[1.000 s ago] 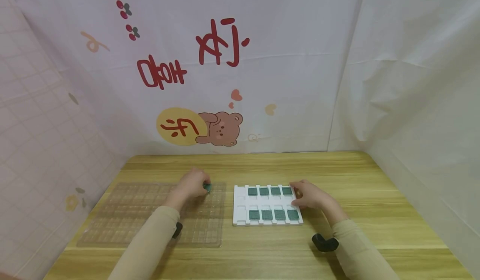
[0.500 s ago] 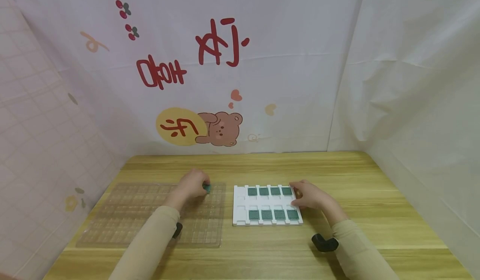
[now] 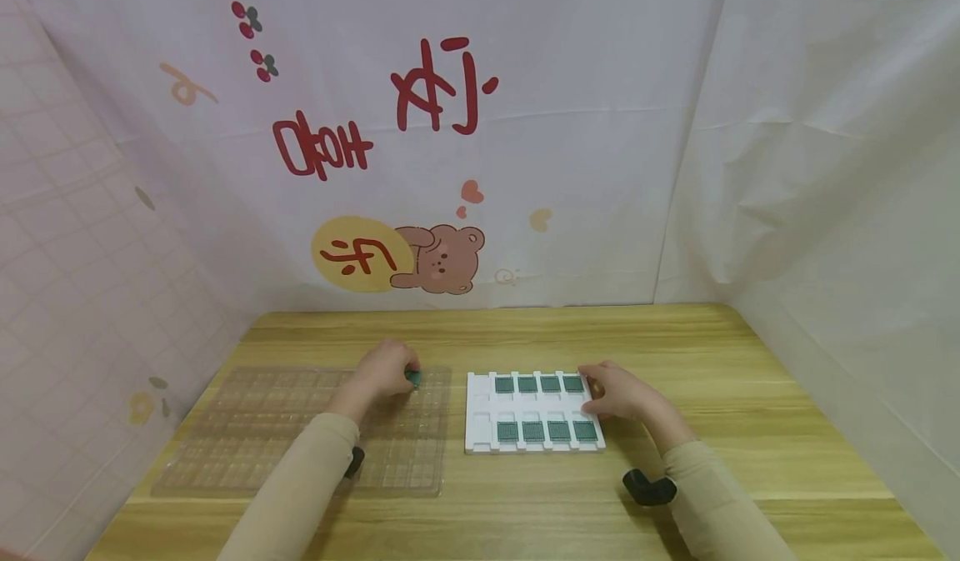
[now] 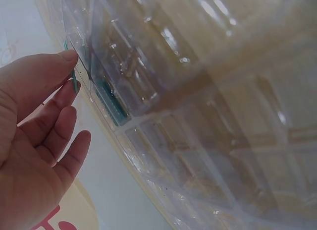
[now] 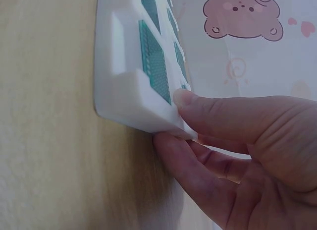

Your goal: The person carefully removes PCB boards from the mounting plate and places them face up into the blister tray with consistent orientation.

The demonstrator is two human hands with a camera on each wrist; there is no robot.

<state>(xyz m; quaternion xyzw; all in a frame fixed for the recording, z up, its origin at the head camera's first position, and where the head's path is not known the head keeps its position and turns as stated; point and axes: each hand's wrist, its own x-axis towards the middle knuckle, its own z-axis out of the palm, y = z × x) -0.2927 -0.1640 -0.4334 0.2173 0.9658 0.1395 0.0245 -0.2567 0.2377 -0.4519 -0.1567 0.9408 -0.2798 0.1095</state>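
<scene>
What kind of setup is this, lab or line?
Probably a makeshift tabletop recording booth, not a line: a wooden table boxed in by cartoon-printed cloth backdrops, with a white tray of green circuit boards and a clear blister tray.

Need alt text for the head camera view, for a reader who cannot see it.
A person's left hand pinches a small green board over a clear plastic tray, while the right hand grips the edge of a white tray holding eight green boards. Both trays lie on a wooden table.
</scene>
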